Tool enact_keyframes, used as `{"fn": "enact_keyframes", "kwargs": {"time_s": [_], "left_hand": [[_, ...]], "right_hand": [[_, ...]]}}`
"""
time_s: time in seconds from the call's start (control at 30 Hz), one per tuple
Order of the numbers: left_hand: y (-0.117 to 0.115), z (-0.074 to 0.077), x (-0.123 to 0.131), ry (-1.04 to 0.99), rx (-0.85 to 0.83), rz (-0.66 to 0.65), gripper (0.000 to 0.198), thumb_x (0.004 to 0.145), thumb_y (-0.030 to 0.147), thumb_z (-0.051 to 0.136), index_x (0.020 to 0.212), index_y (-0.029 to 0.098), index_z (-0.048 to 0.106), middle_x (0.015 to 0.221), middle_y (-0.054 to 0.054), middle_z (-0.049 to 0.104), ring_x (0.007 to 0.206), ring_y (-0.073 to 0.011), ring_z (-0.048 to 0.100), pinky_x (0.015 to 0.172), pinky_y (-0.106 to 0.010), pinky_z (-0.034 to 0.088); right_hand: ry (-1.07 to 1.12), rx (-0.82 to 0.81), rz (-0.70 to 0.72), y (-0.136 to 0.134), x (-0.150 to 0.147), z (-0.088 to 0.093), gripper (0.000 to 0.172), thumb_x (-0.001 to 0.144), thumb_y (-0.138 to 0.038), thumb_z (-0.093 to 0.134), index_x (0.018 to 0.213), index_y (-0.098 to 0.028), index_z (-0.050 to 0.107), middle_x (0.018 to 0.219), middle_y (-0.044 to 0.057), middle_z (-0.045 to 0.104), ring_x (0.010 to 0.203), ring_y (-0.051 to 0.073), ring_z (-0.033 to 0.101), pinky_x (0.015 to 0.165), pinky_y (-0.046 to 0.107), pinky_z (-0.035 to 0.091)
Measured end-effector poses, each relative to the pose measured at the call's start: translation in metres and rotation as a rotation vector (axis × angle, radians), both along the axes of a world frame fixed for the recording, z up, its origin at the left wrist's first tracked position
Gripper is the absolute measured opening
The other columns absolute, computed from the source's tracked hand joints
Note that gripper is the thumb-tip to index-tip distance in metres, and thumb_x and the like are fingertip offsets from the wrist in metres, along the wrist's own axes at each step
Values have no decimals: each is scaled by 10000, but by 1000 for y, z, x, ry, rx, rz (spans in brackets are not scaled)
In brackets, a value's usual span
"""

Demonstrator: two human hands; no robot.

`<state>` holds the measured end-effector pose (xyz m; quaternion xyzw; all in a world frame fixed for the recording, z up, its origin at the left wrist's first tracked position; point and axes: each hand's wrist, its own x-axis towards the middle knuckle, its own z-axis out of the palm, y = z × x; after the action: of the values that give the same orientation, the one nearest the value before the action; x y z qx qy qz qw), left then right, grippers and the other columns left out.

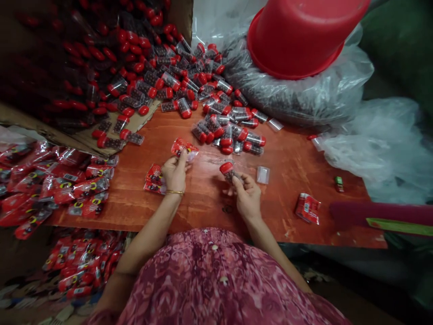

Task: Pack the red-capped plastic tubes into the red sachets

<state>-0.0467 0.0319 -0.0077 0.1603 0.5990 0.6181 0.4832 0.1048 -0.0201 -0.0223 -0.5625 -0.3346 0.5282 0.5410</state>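
My left hand (175,172) pinches a red printed plastic pouch (184,148) between thumb and fingers, above the wooden table (199,198). In my right hand (248,194) is a small clear bottle (228,170) with a red cap and dark beads inside, its cap end pointing up and left. A few flat red pouches (154,177) lie beside my left wrist. Beyond both hands sits a loose heap of the same red-capped bottles (226,128). A small clear plastic piece (263,175) rests right of my right hand.
A cardboard box (37,128) spills many bottles at the back left. Filled red packets (74,183) pile up at the left edge, more below it. A red tub (304,36) stands on a big plastic sack (291,99). Red packets (307,208) and a small green item (338,183) lie right.
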Motion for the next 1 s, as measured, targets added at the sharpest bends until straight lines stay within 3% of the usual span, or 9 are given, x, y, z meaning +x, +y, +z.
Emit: {"fn": "enact_keyframes", "kwargs": {"time_s": [0.17, 0.37, 0.5, 0.6, 0.8, 1.0], "left_hand": [[1, 4, 9, -162, -131, -222, 422, 502, 502, 758, 629, 162, 543, 562, 22, 607, 584, -144, 655, 558, -205, 451], [-4, 0, 3, -259, -208, -283, 419, 486, 461, 787, 672, 163, 558, 555, 26, 599, 559, -146, 650, 557, -214, 455], [-7, -2, -1, -296, -225, -323, 380, 523, 442, 779, 668, 162, 568, 553, 18, 614, 558, -145, 651, 556, -217, 459], [-8, -1, -1, -302, -220, -353, 388, 522, 455, 777, 686, 159, 588, 601, -8, 657, 562, -143, 652, 557, -219, 463], [-12, 8, 4, -304, -213, -363, 428, 449, 470, 803, 660, 154, 606, 586, -9, 658, 532, -126, 628, 544, -213, 451], [-14, 9, 8, -279, -195, -351, 466, 401, 499, 806, 653, 151, 625, 588, 0, 643, 522, -119, 604, 537, -227, 450]], "right_hand": [[279, -70, 126, 4, 3, -1, 329, 656, -404, 694, 870, -210, 535, 670, -62, 623, 383, 44, 466, 469, 257, 558], [380, -81, 156, 5, 5, -9, 284, 725, -458, 629, 886, -235, 560, 721, -50, 638, 461, 71, 540, 527, 289, 577], [45, 125, 117, 0, 10, -11, 216, 769, -361, 623, 947, -238, 617, 866, -4, 674, 755, 129, 653, 763, 328, 556], [-285, 368, 149, -1, 15, -8, 179, 798, -286, 598, 958, -221, 646, 1047, 55, 668, 1028, 185, 606, 961, 396, 449], [-620, 682, 239, 4, 24, -3, 220, 800, -179, 581, 1010, -217, 636, 1129, 103, 639, 1059, 214, 601, 911, 411, 486], [-720, 763, 328, 3, 25, -3, 243, 815, -176, 560, 1045, -220, 624, 1129, 114, 641, 1055, 223, 606, 881, 422, 508]]}}
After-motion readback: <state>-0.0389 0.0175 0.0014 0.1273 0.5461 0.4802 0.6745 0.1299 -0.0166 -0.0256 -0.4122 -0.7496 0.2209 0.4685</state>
